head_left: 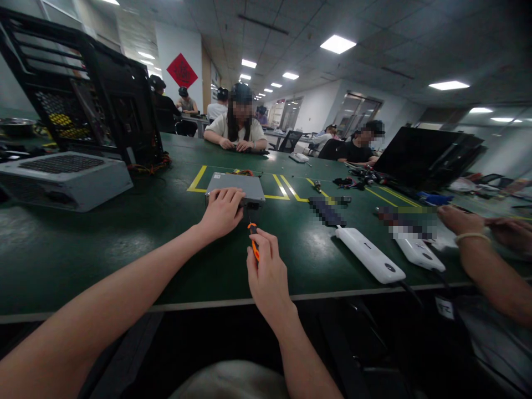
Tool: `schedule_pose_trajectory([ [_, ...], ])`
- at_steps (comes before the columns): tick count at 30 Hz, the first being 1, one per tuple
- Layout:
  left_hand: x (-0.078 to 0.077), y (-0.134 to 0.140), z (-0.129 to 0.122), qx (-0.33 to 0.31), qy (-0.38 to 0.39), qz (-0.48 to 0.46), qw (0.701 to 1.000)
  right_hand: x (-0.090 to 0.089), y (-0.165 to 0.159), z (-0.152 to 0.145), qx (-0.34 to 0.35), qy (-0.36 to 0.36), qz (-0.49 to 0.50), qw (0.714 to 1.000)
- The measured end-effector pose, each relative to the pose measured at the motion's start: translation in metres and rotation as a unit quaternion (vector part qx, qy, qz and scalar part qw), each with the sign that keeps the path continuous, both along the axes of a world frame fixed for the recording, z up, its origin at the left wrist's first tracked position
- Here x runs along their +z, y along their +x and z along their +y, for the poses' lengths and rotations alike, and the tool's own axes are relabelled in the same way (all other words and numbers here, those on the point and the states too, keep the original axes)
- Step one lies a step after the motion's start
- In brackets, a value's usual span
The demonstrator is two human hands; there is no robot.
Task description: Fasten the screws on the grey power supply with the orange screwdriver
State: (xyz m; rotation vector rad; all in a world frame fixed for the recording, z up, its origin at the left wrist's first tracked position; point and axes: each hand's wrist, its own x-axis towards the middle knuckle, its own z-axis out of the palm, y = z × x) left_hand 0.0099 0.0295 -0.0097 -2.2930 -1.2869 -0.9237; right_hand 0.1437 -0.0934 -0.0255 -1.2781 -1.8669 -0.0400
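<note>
power supply (240, 184) sits between a black computer case (120, 102) and white device (369, 256).

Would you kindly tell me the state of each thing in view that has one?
Left hand: laid on the middle power supply.
Right hand: closed around the screwdriver.
Screwdriver: held, pointing toward that power supply.
Middle power supply: on the table.
Left power supply: untouched.
Black case: standing, inside showing.
Nearer white device: flat, cable attached.
Ceiling lights: lit.

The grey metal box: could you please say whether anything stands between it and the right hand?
Only the orange-and-black screwdriver in the right hand, pointing toward the grey metal box; nothing else visible.
</note>
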Motion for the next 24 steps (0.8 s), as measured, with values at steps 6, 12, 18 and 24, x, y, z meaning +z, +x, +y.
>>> schedule_pose_trajectory([
  [6, -0.001, 0.000, -0.001, -0.002, -0.015, -0.004, 1.000, -0.003, 0.002, 0.001, -0.015, 0.005, -0.062, 0.998],
  [12, -0.001, 0.001, -0.001, 0.001, -0.010, 0.002, 1.000, -0.003, 0.009, 0.003, -0.016, 0.016, -0.172, 0.985],
  [18, -0.002, 0.002, 0.001, 0.008, -0.012, 0.005, 1.000, 0.020, 0.020, 0.012, -0.007, 0.089, -0.305, 0.948],
  [24, -0.003, 0.002, 0.002, 0.003, -0.003, 0.017, 1.000, 0.039, 0.025, 0.021, 0.000, 0.102, -0.269, 0.958],
])
